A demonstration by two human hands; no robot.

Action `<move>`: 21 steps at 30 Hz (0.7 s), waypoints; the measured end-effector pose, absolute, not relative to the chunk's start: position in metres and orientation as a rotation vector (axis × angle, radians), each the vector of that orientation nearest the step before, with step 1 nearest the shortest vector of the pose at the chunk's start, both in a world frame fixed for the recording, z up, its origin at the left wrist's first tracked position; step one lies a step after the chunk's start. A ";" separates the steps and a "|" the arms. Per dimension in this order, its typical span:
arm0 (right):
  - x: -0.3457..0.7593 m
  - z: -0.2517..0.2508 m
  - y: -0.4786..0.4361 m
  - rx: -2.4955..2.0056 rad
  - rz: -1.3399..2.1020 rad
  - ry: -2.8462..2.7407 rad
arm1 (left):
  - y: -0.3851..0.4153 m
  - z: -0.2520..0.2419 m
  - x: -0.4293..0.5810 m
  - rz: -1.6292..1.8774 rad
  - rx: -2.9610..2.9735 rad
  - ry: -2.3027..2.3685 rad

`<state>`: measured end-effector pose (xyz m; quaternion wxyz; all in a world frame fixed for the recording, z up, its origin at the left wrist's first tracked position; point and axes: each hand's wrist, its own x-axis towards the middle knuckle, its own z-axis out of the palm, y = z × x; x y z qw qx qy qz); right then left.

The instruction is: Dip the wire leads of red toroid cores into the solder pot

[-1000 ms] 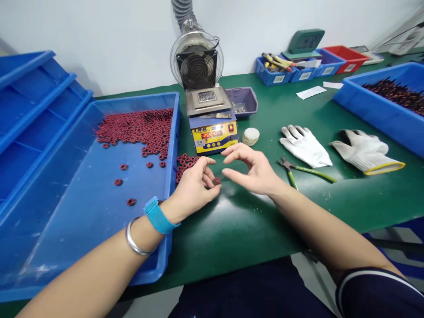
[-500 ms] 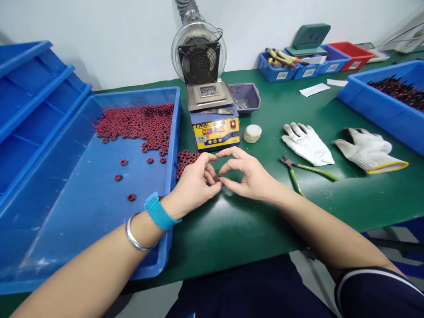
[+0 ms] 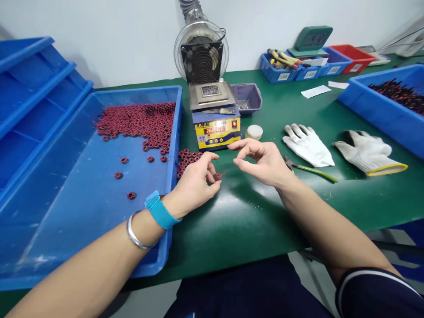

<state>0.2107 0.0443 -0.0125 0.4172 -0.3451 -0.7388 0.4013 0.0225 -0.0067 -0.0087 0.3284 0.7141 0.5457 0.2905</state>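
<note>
My left hand (image 3: 197,181) pinches a small red wound coil (image 3: 217,176) between thumb and fingers, just above the green table (image 3: 238,216). My right hand (image 3: 261,161) hovers a little to the right of the coil with its fingers curled and apart, holding nothing. A small pile of red coils (image 3: 187,158) lies on the table beside the left hand. A large blue tray (image 3: 82,212) on the left holds a heap of the same red coils (image 3: 139,123) and a few loose ones.
A yellow-fronted solder pot (image 3: 217,119) with a fan behind it stands at the back centre, a purple dish (image 3: 250,97) beside it. Green-handled cutters (image 3: 308,168), two white gloves (image 3: 306,143), a blue bin of dark coils (image 3: 391,101) and small parts bins (image 3: 281,70) lie right.
Half a second ago my right fingers met the coil in my left hand; now the right hand has drawn away to the right and opened. My left hand stays put.
</note>
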 end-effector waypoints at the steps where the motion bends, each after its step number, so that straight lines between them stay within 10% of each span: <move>1: 0.211 -0.012 0.044 -0.850 0.998 -1.857 | -0.007 -0.009 0.022 0.762 1.873 1.430; 21: 0.203 -0.020 0.040 -0.808 0.914 -1.890 | -0.005 -0.008 0.022 0.891 1.767 1.418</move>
